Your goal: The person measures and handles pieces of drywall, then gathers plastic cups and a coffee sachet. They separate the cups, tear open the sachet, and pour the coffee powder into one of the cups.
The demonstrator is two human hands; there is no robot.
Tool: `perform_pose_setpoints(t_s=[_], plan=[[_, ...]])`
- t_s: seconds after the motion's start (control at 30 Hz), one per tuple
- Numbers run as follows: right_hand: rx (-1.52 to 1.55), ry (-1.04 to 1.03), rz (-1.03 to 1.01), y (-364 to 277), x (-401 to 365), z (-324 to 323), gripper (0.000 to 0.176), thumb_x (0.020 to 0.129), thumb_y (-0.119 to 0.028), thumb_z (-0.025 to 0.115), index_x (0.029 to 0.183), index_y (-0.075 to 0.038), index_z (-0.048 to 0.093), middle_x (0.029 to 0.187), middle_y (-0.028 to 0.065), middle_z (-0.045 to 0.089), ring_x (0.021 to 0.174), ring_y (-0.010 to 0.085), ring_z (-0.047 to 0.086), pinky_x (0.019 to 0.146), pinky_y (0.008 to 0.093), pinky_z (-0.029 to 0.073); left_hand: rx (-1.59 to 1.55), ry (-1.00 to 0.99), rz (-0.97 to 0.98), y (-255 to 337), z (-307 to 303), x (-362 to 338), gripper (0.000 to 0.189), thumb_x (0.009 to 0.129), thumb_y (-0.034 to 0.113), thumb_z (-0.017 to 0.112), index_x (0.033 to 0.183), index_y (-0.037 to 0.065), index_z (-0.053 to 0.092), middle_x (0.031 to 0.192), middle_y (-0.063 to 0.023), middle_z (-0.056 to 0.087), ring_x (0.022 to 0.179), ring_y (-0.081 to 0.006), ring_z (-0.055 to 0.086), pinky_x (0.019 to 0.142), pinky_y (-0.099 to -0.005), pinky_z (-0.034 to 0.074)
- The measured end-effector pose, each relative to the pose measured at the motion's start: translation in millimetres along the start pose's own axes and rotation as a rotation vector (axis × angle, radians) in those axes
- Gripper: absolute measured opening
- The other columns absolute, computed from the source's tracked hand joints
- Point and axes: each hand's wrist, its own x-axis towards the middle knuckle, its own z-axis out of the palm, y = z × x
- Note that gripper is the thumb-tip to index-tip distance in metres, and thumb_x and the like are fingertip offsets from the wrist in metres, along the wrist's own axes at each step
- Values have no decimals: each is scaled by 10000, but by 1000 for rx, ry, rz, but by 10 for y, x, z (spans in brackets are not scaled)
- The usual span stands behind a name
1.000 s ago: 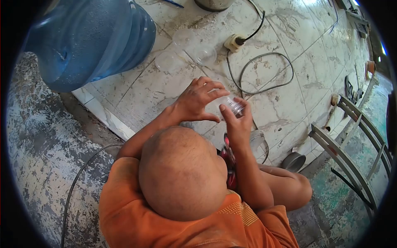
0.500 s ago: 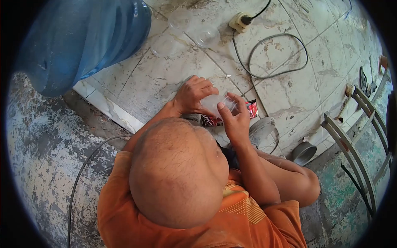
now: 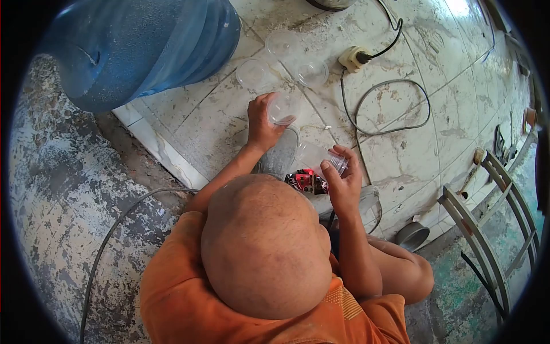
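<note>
My left hand grips a clear plastic cup by its side, above the tiled floor. To the right and nearer the body, my right hand holds a stack of clear plastic cups lying sideways, thumb and fingers around its rim end. A red and black packet lies just below this stack. A translucent container stands between the hands, partly hidden. Beyond my left hand, three round clear plastic pieces, one of them nearest the jug, rest on the tiles.
A large blue water jug lies at upper left. A socket block with a looped grey cable is at upper right. Curved metal frames and a grey bowl are at right. The wearer's head fills the lower middle.
My left hand has moved away from my right hand, now with a separate cup in it. The packet and the container show more fully. The whole view has shifted.
</note>
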Motion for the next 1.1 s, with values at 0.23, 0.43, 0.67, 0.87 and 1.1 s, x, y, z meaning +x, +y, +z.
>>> perform_pose_setpoints(t_s=[0.23, 0.43, 0.67, 0.87, 1.1], plan=[[-174, 77, -64, 20, 4, -7, 509, 819, -154, 757, 1231, 33, 524, 1134, 138, 595, 954, 179, 598, 790, 294, 501, 59, 55, -119, 151, -9, 82, 786, 692, 187, 811, 1371, 74, 430, 1287, -182, 478, 1186, -359, 446, 989, -470, 356], [-598, 147, -291, -174, 148, 210, 634, 747, -271, 843, 1242, -14, 543, 1153, 167, 561, 994, 298, 590, 768, 367, 519, -16, 208, 83, 2, -220, -377, 674, 683, 155, 723, 1282, 33, 440, 1178, -203, 428, 1118, -360, 420, 961, -467, 369], [-693, -2, -492, -504, 208, 688, 833, 633, -398, 895, 1292, -40, 534, 1200, 181, 498, 952, 307, 622, 684, 361, 559, 84, 139, 360, 526, -365, -59, 559, 700, 363, 810, 1160, 162, 567, 1152, -68, 496, 1091, -265, 442, 916, -443, 336], [-680, -235, -492, -517, 290, 787, 837, 632, -485, 852, 1276, -45, 548, 1150, 165, 541, 933, 287, 640, 713, 378, 557, 158, 155, 314, 396, -480, -59, 437, 715, 415, 792, 1041, 188, 611, 1059, 26, 550, 1090, -220, 450, 903, -424, 288], [-706, -333, -732, -670, 438, 963, 752, 662, -436, 845, 1243, -46, 569, 1176, 187, 558, 974, 349, 617, 791, 426, 540, 251, 236, 259, -3, -732, -86, 696, 655, 492, 828, 1157, 142, 496, 1021, -48, 532, 979, -259, 490, 894, -439, 326]])
